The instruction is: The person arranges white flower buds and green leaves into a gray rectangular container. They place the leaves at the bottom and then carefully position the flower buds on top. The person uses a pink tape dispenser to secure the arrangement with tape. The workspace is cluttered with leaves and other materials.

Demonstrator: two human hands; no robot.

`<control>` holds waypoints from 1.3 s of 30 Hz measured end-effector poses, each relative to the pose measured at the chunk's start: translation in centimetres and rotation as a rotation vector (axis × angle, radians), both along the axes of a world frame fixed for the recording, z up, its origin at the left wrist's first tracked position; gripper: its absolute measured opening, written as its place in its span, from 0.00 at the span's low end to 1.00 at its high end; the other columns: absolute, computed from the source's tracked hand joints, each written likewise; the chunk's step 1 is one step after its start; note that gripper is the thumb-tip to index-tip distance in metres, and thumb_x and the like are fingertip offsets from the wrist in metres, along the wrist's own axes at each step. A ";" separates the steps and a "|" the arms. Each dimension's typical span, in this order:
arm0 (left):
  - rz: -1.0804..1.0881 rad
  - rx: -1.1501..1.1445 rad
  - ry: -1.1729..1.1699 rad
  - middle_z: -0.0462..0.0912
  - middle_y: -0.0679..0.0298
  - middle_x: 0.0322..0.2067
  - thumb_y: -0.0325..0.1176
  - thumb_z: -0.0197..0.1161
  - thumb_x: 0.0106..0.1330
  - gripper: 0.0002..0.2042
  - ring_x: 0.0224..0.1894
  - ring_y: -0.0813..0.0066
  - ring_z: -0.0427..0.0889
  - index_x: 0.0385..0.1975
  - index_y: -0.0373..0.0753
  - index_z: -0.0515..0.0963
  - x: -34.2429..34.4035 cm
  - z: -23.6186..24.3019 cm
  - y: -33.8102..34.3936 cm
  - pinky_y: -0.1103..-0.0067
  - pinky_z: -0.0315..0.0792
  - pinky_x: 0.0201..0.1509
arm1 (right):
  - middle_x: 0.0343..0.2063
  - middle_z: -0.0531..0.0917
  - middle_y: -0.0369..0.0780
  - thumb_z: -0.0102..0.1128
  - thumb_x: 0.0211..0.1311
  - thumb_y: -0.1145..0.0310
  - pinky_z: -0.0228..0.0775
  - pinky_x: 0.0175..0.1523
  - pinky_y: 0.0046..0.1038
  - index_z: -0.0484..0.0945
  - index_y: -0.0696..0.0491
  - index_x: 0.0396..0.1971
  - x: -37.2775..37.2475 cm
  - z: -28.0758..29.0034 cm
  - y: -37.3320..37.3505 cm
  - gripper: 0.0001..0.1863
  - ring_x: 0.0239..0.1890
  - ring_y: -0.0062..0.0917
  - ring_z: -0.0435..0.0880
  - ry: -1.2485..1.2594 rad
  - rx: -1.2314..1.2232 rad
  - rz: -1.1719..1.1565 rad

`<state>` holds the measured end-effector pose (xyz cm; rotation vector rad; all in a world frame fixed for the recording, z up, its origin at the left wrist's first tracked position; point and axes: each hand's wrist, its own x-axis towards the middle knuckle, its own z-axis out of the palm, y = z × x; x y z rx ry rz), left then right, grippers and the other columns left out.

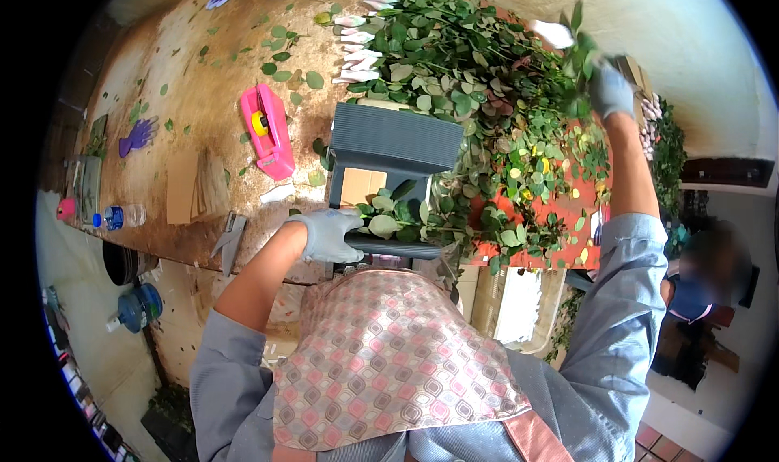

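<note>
My right hand (610, 91), in a grey glove, is stretched to the far right and closed around a leafy stem (579, 60), blurred by motion. A white-wrapped flower head (552, 33) shows beside that stem; whether they join cannot be made out. My gloved left hand (329, 235) grips the near left end of a dark grey ribbed stand (398, 135), its fingers partly hidden. Leafy cuttings (385, 223) lie in the stand's opening by those fingers. Beyond it spreads a big heap of leafy stems (454, 52), several white-wrapped heads (357, 56) along its left edge.
A pink tape dispenser (278, 149) sits left of the stand. Cardboard pieces (185, 187), a purple glove (138, 137), scissors-like grey blades (230, 241) and a water bottle (122, 217) lie farther left. A pale crate (519, 304) stands below the table's red part (580, 226). Another person (706, 275) is at right.
</note>
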<state>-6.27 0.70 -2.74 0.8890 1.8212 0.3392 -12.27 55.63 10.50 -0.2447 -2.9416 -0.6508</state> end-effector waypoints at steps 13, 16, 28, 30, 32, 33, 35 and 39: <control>0.006 0.018 0.029 0.70 0.50 0.69 0.59 0.65 0.58 0.41 0.67 0.52 0.74 0.68 0.36 0.71 0.5 -0.7 -0.5 0.67 0.67 0.71 | 0.33 0.77 0.38 0.60 0.57 0.70 0.76 0.35 0.35 0.77 0.46 0.39 12.8 0.8 -22.9 0.09 0.36 0.32 0.83 -0.037 0.111 0.266; 0.019 -0.217 -0.024 0.64 0.53 0.74 0.59 0.66 0.59 0.44 0.73 0.53 0.66 0.73 0.39 0.65 0.3 0.3 0.3 0.69 0.60 0.77 | 0.34 0.78 0.37 0.58 0.61 0.67 0.76 0.34 0.31 0.78 0.47 0.40 15.4 -5.5 -26.6 0.08 0.39 0.28 0.83 -0.327 0.023 0.381; 0.026 -0.045 0.003 0.63 0.52 0.74 0.57 0.65 0.60 0.41 0.73 0.54 0.66 0.72 0.39 0.67 0.4 -1.2 -0.2 0.68 0.61 0.76 | 0.41 0.85 0.43 0.58 0.65 0.66 0.79 0.40 0.40 0.84 0.52 0.45 15.1 -16.3 -26.6 0.12 0.43 0.38 0.87 -0.647 -0.111 0.209; 0.027 -0.051 0.020 0.64 0.52 0.74 0.56 0.65 0.60 0.41 0.73 0.54 0.66 0.71 0.39 0.67 0.7 -1.3 -0.4 0.68 0.62 0.76 | 0.41 0.84 0.45 0.57 0.67 0.65 0.80 0.40 0.40 0.81 0.51 0.45 12.9 -12.5 -29.2 0.11 0.42 0.38 0.88 -0.661 -0.369 0.328; 0.020 -0.048 0.033 0.64 0.52 0.73 0.57 0.65 0.60 0.41 0.73 0.54 0.66 0.71 0.39 0.67 0.6 -1.2 -0.3 0.67 0.62 0.76 | 0.42 0.84 0.46 0.55 0.68 0.66 0.81 0.40 0.40 0.77 0.51 0.52 11.4 -13.6 -31.0 0.15 0.42 0.38 0.88 -0.610 -0.623 0.455; 0.008 -0.045 0.033 0.64 0.52 0.73 0.57 0.64 0.61 0.41 0.73 0.54 0.66 0.71 0.39 0.67 0.5 -1.1 -0.2 0.67 0.62 0.76 | 0.43 0.84 0.46 0.54 0.69 0.66 0.81 0.40 0.40 0.75 0.52 0.56 10.9 -15.7 -32.0 0.17 0.42 0.38 0.88 -0.571 -0.742 0.485; -0.018 -0.020 0.039 0.65 0.51 0.73 0.57 0.65 0.61 0.41 0.73 0.53 0.67 0.71 0.39 0.67 0.0 -1.0 0.1 0.67 0.62 0.75 | 0.44 0.84 0.46 0.53 0.69 0.67 0.82 0.40 0.40 0.72 0.53 0.59 10.3 -21.0 -33.3 0.20 0.43 0.39 0.88 -0.551 -0.674 0.498; 0.033 0.088 -0.059 0.69 0.49 0.70 0.53 0.69 0.60 0.40 0.70 0.52 0.71 0.70 0.37 0.68 -1.3 -1.2 -1.1 0.68 0.66 0.72 | 0.47 0.84 0.47 0.52 0.69 0.69 0.82 0.41 0.40 0.71 0.54 0.62 8.9 -22.7 -34.0 0.22 0.44 0.39 0.88 -0.689 -0.585 0.594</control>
